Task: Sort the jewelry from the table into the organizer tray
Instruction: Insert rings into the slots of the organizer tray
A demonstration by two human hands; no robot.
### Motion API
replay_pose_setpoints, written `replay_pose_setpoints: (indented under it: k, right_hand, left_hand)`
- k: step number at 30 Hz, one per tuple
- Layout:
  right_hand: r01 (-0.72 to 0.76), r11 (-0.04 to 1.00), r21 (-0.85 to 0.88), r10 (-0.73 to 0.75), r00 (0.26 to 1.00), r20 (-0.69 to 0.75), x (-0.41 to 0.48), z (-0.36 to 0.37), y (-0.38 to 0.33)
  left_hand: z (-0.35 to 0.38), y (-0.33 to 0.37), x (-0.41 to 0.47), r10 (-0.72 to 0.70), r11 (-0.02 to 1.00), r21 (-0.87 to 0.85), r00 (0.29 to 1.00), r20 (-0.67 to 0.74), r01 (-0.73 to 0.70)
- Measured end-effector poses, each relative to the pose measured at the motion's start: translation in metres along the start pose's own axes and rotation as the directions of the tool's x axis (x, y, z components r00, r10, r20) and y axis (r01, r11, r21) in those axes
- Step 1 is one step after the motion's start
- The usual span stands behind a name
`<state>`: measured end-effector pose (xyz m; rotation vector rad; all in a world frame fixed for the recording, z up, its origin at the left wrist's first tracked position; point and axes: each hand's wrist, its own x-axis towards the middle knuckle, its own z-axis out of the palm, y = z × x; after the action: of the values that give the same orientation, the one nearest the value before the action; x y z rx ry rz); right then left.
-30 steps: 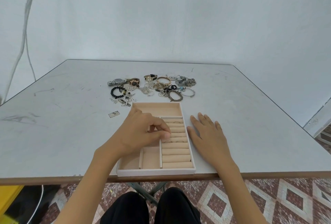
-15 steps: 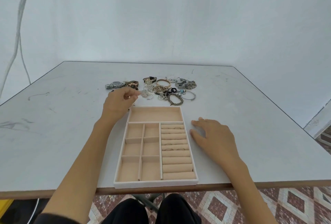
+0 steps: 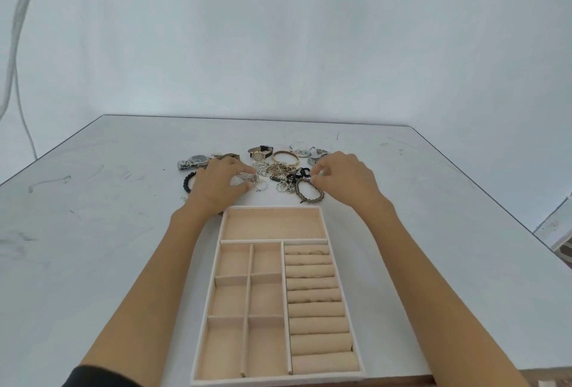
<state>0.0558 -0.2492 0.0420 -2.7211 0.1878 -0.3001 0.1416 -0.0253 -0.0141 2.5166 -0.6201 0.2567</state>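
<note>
The beige organizer tray [image 3: 272, 208] lies in front of me on the table, with a few rings [image 3: 310, 252] tucked in its right-hand rolls. Behind it is the jewelry pile [image 3: 280, 169]: a silver watch [image 3: 194, 161], a gold bangle [image 3: 286, 157], a black-strap watch [image 3: 259, 153], a black bead bracelet [image 3: 186, 183] and a brown beaded bracelet [image 3: 310, 196]. My left hand [image 3: 218, 190] closes thumb and fingers on a silver chain piece [image 3: 248, 176]. My right hand [image 3: 345, 180] pinches a small pale piece [image 3: 320, 173] at the pile's right side.
The grey table [image 3: 93, 231] runs wide to both sides; its front edge is just under the tray. A white wall stands behind, with a cable [image 3: 14, 55] hanging at the far left. Patterned floor tiles show at the lower right.
My right hand has left the table beside the tray and reached into the pile. My left hand moved from the tray's ring rolls up to the pile and closed on the silver piece.
</note>
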Motion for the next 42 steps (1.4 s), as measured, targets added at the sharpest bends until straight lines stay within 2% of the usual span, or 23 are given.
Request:
replay_pose_setpoints:
  k: [4,10,14,17,21,25,30,35,39,42]
  right_hand:
    - [0.132,0.991,-0.014,-0.132,0.991,-0.011,0.034,0.018,-0.022]
    - [0.285,0.957,-0.051,-0.282,0.958,0.052,0.071,0.048,-0.045]
    - [0.276,0.955,-0.109,-0.26,0.956,0.138,0.087,0.061,-0.048]
    - [0.252,0.963,-0.094,-0.235,0.959,0.161,0.091,0.062,-0.043]
    - [0.22,0.974,0.053,-0.224,0.972,0.072,0.088,0.067,-0.03]
    - [0.226,0.963,0.147,-0.229,0.974,0.0,0.087,0.072,-0.022]
    - [0.222,0.965,0.142,-0.229,0.973,0.035,0.09,0.07,-0.022]
    - [0.217,0.971,0.099,-0.219,0.976,0.006,0.091,0.073,-0.024]
    - [0.261,0.965,0.021,-0.262,0.965,0.027,0.09,0.077,-0.027]
    - [0.268,0.963,-0.011,-0.268,0.963,0.007,0.089,0.077,-0.027]
  left_hand:
    - [0.001,0.003,0.001,-0.038,0.993,0.112,0.999,0.023,0.035]
    - [0.0,0.002,0.0,-0.045,0.994,0.099,0.998,-0.032,0.048]
    - [0.002,-0.001,0.0,-0.01,0.997,0.072,0.996,-0.091,0.016]
    - [0.006,-0.006,0.006,0.032,0.995,0.092,0.997,-0.069,-0.026]
    - [0.009,-0.013,0.015,0.041,0.982,0.181,0.999,0.013,-0.043]
    - [0.011,-0.014,0.021,0.09,0.958,0.273,0.996,0.008,-0.089]
    - [0.013,-0.016,0.02,0.138,0.962,0.251,0.986,-0.092,-0.111]
    - [0.011,-0.01,0.02,0.146,0.976,0.19,0.97,-0.197,-0.108]
    - [0.018,-0.008,0.022,0.108,0.953,0.287,0.994,-0.015,-0.1]
    - [0.019,-0.009,0.022,0.079,0.957,0.277,0.996,0.028,-0.084]
